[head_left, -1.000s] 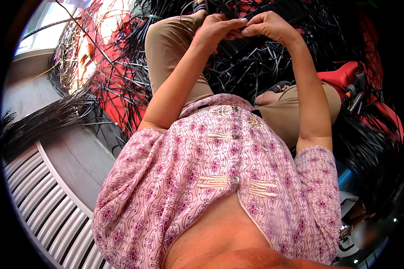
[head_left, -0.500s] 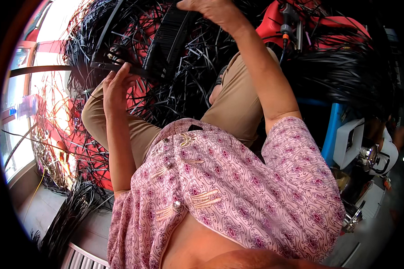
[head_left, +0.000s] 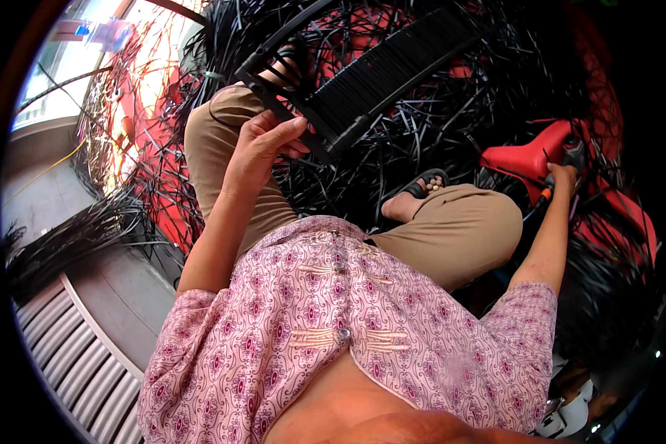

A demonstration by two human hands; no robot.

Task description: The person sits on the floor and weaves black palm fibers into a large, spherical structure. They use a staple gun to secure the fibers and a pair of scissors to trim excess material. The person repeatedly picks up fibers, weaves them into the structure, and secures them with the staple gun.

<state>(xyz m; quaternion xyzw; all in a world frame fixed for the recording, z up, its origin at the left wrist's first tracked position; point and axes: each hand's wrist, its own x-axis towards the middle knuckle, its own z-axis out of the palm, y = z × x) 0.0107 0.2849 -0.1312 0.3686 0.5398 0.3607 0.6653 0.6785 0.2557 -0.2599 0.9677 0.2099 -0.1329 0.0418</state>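
Observation:
A black frame with a panel of close-set black strips slants across the upper middle. At its near left corner, my left hand grips the frame bar between thumb and fingers. Far to the right, my right hand is closed around a dark grey hand tool with an orange fitting and a cord or hose at its end. The tool lies over a red plastic seat; its far end is too dark to make out.
Loose black strips are heaped over the red floor covering. My legs are folded, with a sandalled foot between them. Bundled strips and a slatted grey bench stand at left. Another strip bundle lies at right.
My right hand has left the far end of the frame and come down right onto the hand tool. My left hand still holds the frame. The whole view has turned toward the right.

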